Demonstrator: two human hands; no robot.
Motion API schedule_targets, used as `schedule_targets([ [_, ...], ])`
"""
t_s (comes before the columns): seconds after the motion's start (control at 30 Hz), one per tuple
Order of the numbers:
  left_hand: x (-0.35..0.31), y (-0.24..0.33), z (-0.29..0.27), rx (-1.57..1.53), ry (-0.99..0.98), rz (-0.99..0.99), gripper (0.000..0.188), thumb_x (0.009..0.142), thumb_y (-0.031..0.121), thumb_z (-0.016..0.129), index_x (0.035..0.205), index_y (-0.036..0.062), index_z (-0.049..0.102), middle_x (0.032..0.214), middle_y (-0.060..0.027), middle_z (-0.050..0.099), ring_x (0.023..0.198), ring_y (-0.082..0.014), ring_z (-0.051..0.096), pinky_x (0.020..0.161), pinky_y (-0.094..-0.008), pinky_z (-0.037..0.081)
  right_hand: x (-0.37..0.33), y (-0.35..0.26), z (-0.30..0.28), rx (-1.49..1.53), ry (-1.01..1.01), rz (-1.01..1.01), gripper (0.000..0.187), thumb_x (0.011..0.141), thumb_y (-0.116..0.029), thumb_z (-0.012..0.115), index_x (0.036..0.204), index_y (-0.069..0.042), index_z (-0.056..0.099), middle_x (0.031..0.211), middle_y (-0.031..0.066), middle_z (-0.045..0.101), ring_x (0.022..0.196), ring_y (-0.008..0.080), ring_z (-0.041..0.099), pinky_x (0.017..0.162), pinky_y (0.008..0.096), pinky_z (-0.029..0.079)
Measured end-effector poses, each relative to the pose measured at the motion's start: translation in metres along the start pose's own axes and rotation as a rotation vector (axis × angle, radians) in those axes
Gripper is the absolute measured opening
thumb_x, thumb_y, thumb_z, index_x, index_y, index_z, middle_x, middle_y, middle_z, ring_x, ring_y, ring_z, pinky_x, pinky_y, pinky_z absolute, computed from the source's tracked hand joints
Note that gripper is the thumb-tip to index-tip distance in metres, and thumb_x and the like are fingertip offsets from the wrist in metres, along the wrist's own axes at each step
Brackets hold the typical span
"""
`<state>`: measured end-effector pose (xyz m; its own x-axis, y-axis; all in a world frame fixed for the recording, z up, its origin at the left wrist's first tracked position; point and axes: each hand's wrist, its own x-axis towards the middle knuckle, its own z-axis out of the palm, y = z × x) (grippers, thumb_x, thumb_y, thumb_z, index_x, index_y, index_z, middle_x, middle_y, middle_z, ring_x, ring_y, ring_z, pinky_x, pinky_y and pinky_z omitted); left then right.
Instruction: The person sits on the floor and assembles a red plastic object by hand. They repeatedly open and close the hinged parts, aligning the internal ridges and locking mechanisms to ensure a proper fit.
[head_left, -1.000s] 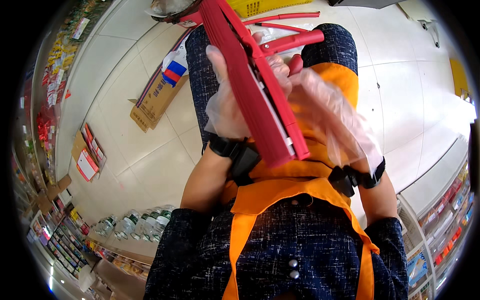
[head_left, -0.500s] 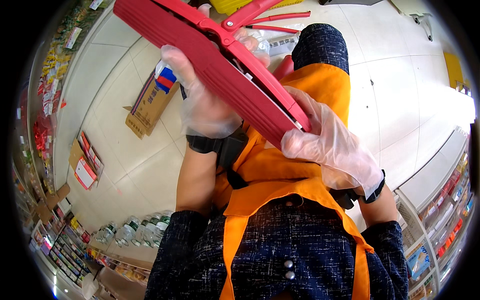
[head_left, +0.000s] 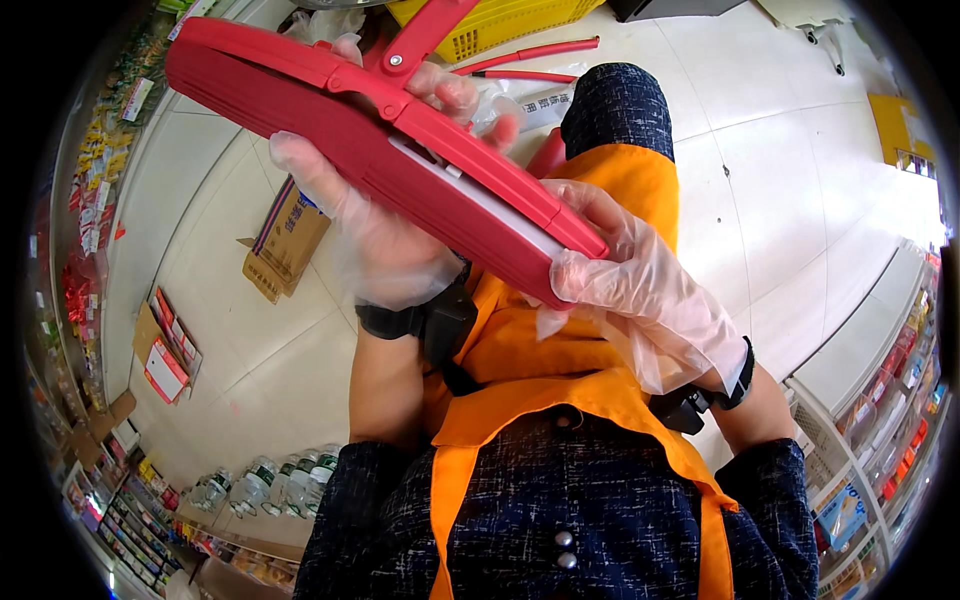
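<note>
Across the upper middle lies a long red ribbed plastic piece [head_left: 350, 165] with a hinged red frame along its far side. A riveted red arm [head_left: 420, 45] stands up from the frame, and a pale strip shows in the gap. In a clear plastic glove, my left hand [head_left: 385, 225] is wrapped under its middle, thumb on the near face, fingertips showing beyond the far side. My right hand [head_left: 620, 270], also gloved, pinches the right end, thumb in front and fingers over the frame. What lies under the piece is hidden.
Beyond it are red tubes [head_left: 530, 52] on the floor and a yellow crate [head_left: 510, 28]. Flattened cardboard [head_left: 285, 240] lies at left, with bottles [head_left: 255, 483] further down. Shelves of goods [head_left: 95, 200] run along the left; white racks [head_left: 850, 480] stand at right.
The red piece has shifted left in view, both hands still on it, and has turned a little. More of the pale strip inside the gap shows now.
</note>
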<state>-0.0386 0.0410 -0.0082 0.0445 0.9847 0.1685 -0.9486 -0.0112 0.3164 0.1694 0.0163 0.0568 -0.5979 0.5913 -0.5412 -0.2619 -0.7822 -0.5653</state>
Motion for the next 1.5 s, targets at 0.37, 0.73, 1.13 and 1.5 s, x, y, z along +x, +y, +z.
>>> schedule_targets([
  [0.37,-0.002,0.008,0.006,0.040,0.059,-0.045,0.058,0.095,0.032,0.067,0.149,0.0266,0.046,0.134,-0.0024,0.057,0.132,-0.0216,0.054,0.118,-0.0691,0.037,-0.008,-0.012,0.007,0.122,0.027,-0.046,0.073,0.091,-0.023,0.084,0.147,0.001,0.042,0.126,0.0128,0.064,0.114,0.0217,0.068,0.090,0.0356,0.063],
  [0.73,0.002,0.011,0.021,0.152,0.028,-0.021,0.067,0.092,0.019,0.065,0.155,0.0217,0.042,0.152,-0.0126,0.054,0.149,-0.0343,0.044,0.112,-0.0806,0.035,-0.004,-0.016,-0.003,-0.508,0.131,-0.192,0.082,0.075,-0.030,0.095,0.140,0.001,0.054,0.123,0.0097,0.065,0.118,0.0182,0.063,0.107,0.0311,0.048],
  [1.13,-0.008,0.011,0.037,0.173,0.102,-0.056,0.065,0.090,0.019,0.062,0.151,0.0104,0.041,0.143,-0.0128,0.055,0.147,-0.0330,0.046,0.112,-0.0799,0.039,-0.012,-0.007,-0.029,-1.207,0.094,-0.510,0.038,0.105,-0.037,0.064,0.123,-0.004,0.066,0.105,0.0091,0.067,0.098,0.0140,0.064,0.082,0.0278,0.053],
  [1.5,-0.009,0.003,0.034,0.054,0.058,-0.095,0.059,0.092,0.018,0.058,0.147,0.0022,0.045,0.135,-0.0145,0.058,0.142,-0.0329,0.049,0.111,-0.0766,0.043,-0.001,0.004,-0.034,-0.890,-0.027,-0.676,0.038,0.096,-0.014,0.071,0.126,0.003,0.054,0.097,0.0192,0.063,0.091,0.0382,0.065,0.085,0.0386,0.054],
])
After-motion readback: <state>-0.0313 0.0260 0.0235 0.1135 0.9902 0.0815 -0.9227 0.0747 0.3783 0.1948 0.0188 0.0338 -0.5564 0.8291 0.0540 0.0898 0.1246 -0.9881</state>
